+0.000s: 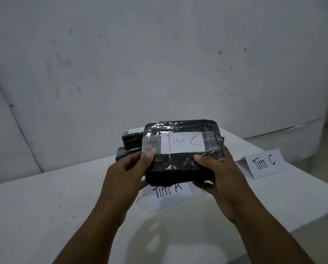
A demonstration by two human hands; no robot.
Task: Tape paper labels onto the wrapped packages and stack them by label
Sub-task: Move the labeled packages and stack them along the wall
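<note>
Dim, flat light is falling overall; glare is shining off the clear tape point(149, 144) at 12 o'clock, and wide-angle distortion is bending the wall point(159, 63) edges.

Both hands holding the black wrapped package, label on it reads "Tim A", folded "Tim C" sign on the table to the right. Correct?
Not quite: the head view shows the label on the package reads "Tim C", not "Tim A". Left hand and right hand both hold it; the folded "Tim C" sign stands right.

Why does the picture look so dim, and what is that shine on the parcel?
Head view: dim, greyish light, slightly soft; clear tape beside the label glints on the black parcel; a round shadow darkens the table below; wide lens curves the wall edges.
</note>
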